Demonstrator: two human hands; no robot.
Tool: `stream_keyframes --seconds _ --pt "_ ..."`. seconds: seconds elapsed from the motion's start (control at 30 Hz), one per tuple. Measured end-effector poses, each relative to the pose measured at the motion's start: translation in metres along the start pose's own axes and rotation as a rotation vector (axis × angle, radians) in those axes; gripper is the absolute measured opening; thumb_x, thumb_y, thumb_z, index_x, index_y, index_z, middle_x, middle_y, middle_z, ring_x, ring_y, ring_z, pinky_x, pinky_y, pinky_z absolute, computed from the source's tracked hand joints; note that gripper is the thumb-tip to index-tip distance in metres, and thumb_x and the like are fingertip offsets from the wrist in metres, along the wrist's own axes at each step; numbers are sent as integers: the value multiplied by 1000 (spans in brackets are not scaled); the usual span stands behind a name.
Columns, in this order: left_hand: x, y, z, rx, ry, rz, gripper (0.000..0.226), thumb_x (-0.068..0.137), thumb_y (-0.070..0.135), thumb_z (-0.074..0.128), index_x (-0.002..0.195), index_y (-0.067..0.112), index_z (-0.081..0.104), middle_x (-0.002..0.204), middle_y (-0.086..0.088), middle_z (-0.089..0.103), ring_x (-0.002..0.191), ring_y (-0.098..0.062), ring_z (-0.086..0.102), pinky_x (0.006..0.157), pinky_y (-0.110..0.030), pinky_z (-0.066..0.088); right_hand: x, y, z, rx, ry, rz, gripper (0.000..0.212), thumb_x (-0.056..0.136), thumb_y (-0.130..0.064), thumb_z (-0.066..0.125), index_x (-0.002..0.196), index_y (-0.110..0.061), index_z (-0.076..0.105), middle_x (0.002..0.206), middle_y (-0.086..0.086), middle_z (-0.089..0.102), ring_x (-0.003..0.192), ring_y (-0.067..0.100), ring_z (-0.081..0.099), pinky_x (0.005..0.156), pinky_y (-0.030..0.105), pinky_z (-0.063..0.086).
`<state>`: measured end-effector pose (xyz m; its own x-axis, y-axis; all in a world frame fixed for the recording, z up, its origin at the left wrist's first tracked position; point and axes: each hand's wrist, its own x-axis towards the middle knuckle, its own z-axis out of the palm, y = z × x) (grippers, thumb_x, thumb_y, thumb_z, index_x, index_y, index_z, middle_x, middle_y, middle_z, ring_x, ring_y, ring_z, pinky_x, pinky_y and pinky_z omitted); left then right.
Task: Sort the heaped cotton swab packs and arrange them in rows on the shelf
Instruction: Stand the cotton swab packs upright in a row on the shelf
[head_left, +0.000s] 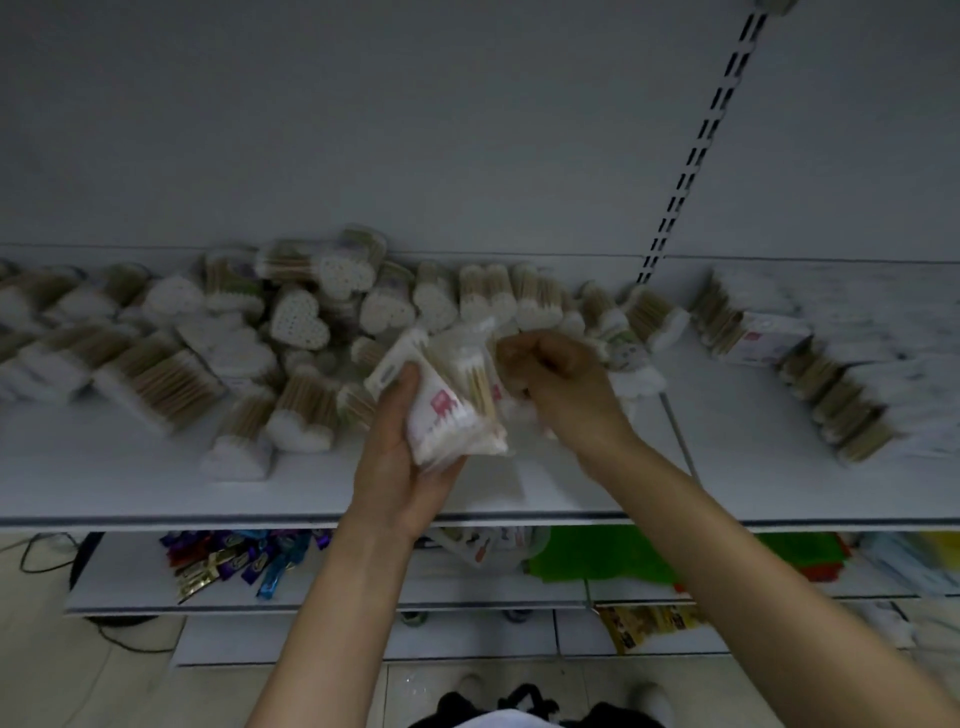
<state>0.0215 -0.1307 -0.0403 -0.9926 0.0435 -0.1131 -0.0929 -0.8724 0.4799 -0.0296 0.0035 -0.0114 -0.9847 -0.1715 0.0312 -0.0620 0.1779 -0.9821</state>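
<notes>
Plastic swab-pack bundle (448, 415), one, gripped by left hand (397, 460) and right hand (558, 382).

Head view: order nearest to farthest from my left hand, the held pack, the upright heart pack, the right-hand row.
1. Held pack, gripped in the left hand.
2. Heart pack, up and to the left.
3. Row, far right of the shelf.

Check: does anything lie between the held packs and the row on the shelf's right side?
Nothing visible does: bare shelf lies between the held packs in the left hand and the row.
</notes>
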Motion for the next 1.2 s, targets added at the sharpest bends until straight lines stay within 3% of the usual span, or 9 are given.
stream_keyframes --seconds 0.1,0.17,0.23,0.4,0.53,0.67,0.87,1.03,1.2 --pt "3 -6 11 -159 94 42 68 70 50 70 131 22 58 128 -5 63 121 -24 56 113 -49 31 -1 1 -25 35 -47 10 2 91 -19 61 92 -21 59 88 -6 64 79 3 60 71 18 50" --pt "6 -14 23 -161 77 43 68 76 53 61 136 22 54 135 -6 59 127 -26 52 116 -49 24 -7 3 -32 -51 -112 -10 11 86 -25 68 93 -27 59 94 -10 63 84 -4 58 75 9 46" --pt "9 -30 38 -178 -45 -15 70 69 45 78 130 16 61 132 -9 60 123 -25 55 115 -46 29 -13 2 -36 18 -99 -46 10 86 -25 68 85 -29 59 89 -11 62 77 -7 58 72 8 44" --pt "19 -69 65 -6 -88 -118 95 52 41 92 135 13 55 133 -10 58 128 -24 51 113 -43 35 -10 -9 -79 135 79 -112 22 93 -27 52 86 -8 58 88 12 66 85 21 65 81 39 54" --pt "33 -98 91 60 -118 -160 94 51 45 91 133 15 55 125 -9 63 116 -23 59 104 -41 45 8 -14 -134 -9 4 -194 15 91 -29 58 97 -18 51 88 6 63 78 11 65 68 31 55" --pt "41 -130 111 0 7 -143 87 57 50 84 132 17 56 131 -9 61 119 -27 59 99 -46 48 38 -22 -217 -268 136 -339 7 85 -29 54 81 -24 53 77 -4 62 72 24 63 62 39 56" --pt "42 -179 127 -21 272 -100 66 71 49 61 127 15 59 121 -9 67 103 -22 68 74 -36 60 81 16 -295 -847 -154 -416 22 85 -35 68 86 -13 65 86 -1 67 79 14 61 68 28 49" --pt "38 -210 134 0 340 -39 43 77 43 60 109 15 65 104 -8 74 88 -21 72 81 -37 55 97 48 -301 -1308 -316 -543 39 85 -47 64 99 -11 66 103 10 61 95 26 55 75 30 31" --pt "38 -234 139 29 351 13 52 74 33 62 123 16 60 118 -11 68 114 -28 61 87 -43 53 104 48 -306 -1497 -396 -591 46 90 -48 56 117 -10 53 112 12 60 101 29 57 88 34 35"
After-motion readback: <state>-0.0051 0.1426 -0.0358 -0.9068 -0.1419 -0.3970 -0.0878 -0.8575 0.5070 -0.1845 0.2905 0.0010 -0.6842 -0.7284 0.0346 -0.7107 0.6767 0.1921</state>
